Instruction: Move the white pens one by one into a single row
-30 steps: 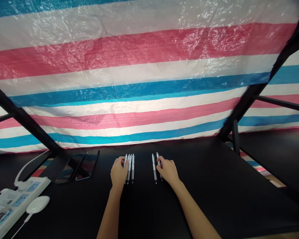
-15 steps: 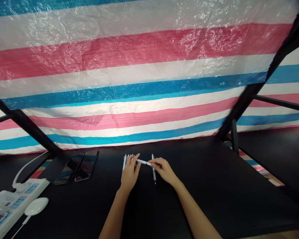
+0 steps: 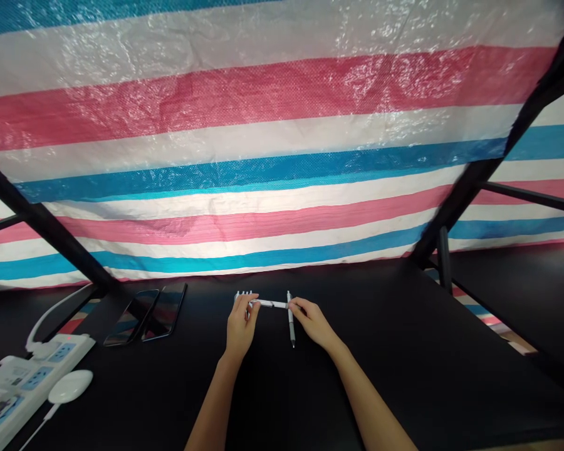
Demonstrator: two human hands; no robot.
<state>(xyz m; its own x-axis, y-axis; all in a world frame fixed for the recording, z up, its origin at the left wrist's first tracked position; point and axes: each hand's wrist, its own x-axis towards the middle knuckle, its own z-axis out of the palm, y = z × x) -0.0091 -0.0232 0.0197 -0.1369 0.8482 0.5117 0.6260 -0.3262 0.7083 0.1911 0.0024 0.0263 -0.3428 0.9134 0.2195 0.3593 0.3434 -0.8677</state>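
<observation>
Between my hands a white pen (image 3: pixel 273 304) is held level, pointing left and right. My left hand (image 3: pixel 240 326) pinches its left end, and my right hand (image 3: pixel 313 322) grips the right end with thumb and fingers. Below the held pen, a white and grey pen (image 3: pixel 291 329) lies on the black table, its tip towards me and its upper end showing past the held one. Several white pens (image 3: pixel 245 293) lie side by side behind my left fingers, which hide most of their length.
Two dark phones (image 3: pixel 164 313) (image 3: pixel 131 318) lie left of my hands. A white power strip (image 3: pixel 37 376) with plugs and a round white charger (image 3: pixel 70 386) occupy the near left. Black frame bars (image 3: pixel 66 247) (image 3: pixel 455 207) rise on both sides before a striped tarp (image 3: pixel 244 213).
My left fingers have closed onto the pen's left end from a looser, more spread pose. The held pen has shifted slightly right and become more level.
</observation>
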